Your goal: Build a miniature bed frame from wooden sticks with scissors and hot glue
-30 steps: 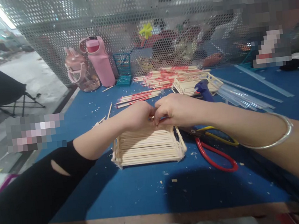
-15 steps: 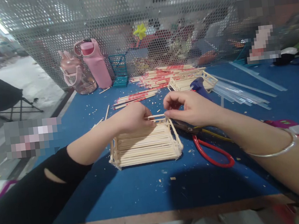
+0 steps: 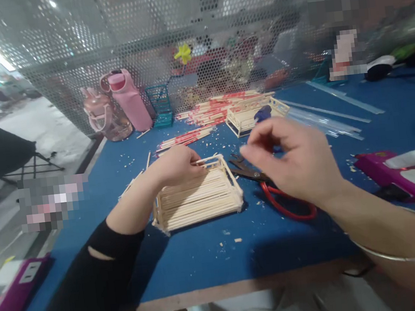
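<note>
A small tray built of pale wooden sticks (image 3: pixel 197 197) lies on the blue table (image 3: pixel 210 254). My left hand (image 3: pixel 175 165) rests on its far left corner, fingers curled around a stick at the top rail. My right hand (image 3: pixel 297 158) hovers in the air to the right of the tray, above the red-handled scissors (image 3: pixel 283 204). Its thumb and forefinger are pinched together, and nothing can be made out between them. A silver bangle (image 3: pixel 406 253) circles my right wrist.
Loose red-and-white sticks (image 3: pixel 204 121) and a second stick tray (image 3: pixel 251 114) lie further back. Two pink bottles (image 3: pixel 117 108) and a teal basket (image 3: pixel 160 106) stand by the perforated metal screen. Clear rods (image 3: pixel 330 120) lie at right, a magenta tool (image 3: pixel 398 175) nearer.
My right hand has let go of the stick on the tray's far rail and lifted away to the right. My left hand stays on the tray. The view has shifted right.
</note>
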Available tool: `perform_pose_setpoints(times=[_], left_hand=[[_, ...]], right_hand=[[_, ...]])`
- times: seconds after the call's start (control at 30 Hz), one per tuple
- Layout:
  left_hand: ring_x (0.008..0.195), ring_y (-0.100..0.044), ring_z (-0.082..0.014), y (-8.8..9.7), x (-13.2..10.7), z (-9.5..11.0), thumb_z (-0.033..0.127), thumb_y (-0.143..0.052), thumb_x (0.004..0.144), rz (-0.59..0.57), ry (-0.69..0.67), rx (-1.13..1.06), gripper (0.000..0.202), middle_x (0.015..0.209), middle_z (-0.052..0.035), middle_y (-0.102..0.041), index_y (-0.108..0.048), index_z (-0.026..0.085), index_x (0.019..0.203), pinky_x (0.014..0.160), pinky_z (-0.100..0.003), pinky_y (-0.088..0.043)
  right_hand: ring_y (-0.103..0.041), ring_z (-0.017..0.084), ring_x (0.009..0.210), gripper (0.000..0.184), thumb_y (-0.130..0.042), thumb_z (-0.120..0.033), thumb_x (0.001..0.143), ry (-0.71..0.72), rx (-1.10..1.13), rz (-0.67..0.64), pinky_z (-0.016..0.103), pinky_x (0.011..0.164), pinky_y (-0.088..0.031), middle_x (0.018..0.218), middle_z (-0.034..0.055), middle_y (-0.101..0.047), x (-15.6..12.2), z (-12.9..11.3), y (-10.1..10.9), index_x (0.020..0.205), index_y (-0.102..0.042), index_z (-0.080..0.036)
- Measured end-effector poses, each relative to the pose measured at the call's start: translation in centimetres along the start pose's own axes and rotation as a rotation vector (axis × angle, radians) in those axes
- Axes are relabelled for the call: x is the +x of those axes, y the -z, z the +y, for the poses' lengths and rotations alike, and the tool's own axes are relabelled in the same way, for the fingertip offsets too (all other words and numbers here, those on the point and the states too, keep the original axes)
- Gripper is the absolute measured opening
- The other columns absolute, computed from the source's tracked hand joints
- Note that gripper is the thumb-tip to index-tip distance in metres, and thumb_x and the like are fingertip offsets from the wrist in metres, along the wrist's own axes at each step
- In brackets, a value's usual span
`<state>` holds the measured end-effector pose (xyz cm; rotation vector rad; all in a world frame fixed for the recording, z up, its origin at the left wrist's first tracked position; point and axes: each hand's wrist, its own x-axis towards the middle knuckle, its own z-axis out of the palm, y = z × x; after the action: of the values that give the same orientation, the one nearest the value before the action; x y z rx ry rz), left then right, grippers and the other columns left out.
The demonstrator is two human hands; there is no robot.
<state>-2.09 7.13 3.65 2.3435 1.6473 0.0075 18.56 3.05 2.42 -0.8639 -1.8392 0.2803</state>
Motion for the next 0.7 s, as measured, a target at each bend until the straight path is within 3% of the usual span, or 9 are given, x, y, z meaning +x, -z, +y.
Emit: perform_pose_setpoints(times=[0.1,0.2,0.33,0.43,0.57,0.7], left_hand=[[0.047,-0.028,-0.0090,0.1,-0.3,0.1,0.035,-0.056,0.071,0.002,0.037,-0.004,0.025,0.045,0.0059,-0.034,-0.059,0.017,0.055,0.050,-0.025,-0.021],[0.048,-0.027,-0.0092,-0.1,-0.6,0.0,0.037,-0.054,0.072,0.039,0.023,0.020,0.028,0.046,0.0055,-0.031,-0.056,0.017,0.052,0.050,-0.025,-0.020],[0.049,-0.030,-0.0102,-0.4,-0.8,0.1,0.041,-0.054,0.072,0.076,-0.026,0.054,0.030,0.047,0.0043,-0.036,-0.056,0.017,0.054,0.050,-0.025,-0.020],[0.048,-0.029,-0.0101,-0.4,-0.5,0.7,0.043,-0.054,0.072,0.043,-0.107,0.041,0.030,0.047,0.0043,-0.036,-0.054,0.018,0.054,0.049,-0.026,-0.019],[0.047,-0.030,-0.0103,-0.4,0.4,1.6,0.043,-0.055,0.071,0.026,-0.135,0.107,0.030,0.047,0.0041,-0.035,-0.052,0.019,0.053,0.050,-0.026,-0.020],[0.048,-0.036,-0.0119,-0.8,0.7,2.0,0.043,-0.055,0.070,0.049,-0.125,0.171,0.027,0.048,0.0024,-0.043,-0.061,0.018,0.060,0.051,-0.027,-0.024]], right_hand=[[-0.042,0.010,0.052,0.022,-0.051,-0.033,0.087,-0.080,0.164,0.193,0.025,0.051,-0.036,0.058,-0.0040,-0.045,1.2,0.7,-1.1,0.069,-0.047,-0.023],[-0.040,0.010,0.054,0.024,-0.047,-0.035,0.088,-0.054,0.253,0.221,0.026,0.054,-0.035,0.058,-0.0043,-0.042,1.4,2.6,-2.7,0.068,-0.046,-0.022],[-0.048,0.012,0.067,0.019,-0.047,-0.036,0.085,-0.104,0.352,0.040,0.028,0.066,-0.040,0.069,-0.0012,-0.052,0.9,4.9,-3.9,0.075,-0.053,-0.020],[-0.053,0.014,0.077,0.015,-0.057,-0.026,0.073,-0.210,0.430,-0.184,0.029,0.074,-0.042,0.081,0.0013,-0.059,1.0,5.4,-4.1,0.085,-0.058,-0.018],[-0.054,0.013,0.071,0.034,-0.060,-0.010,0.057,-0.374,0.399,-0.537,0.026,0.067,-0.043,0.076,-0.0012,-0.060,1.6,4.8,-4.4,0.090,-0.059,-0.017],[-0.054,0.013,0.067,0.029,-0.060,-0.004,0.052,-0.413,0.121,-0.671,0.023,0.058,-0.038,0.073,-0.0026,-0.062,2.2,3.5,-4.3,0.078,-0.062,-0.018]])
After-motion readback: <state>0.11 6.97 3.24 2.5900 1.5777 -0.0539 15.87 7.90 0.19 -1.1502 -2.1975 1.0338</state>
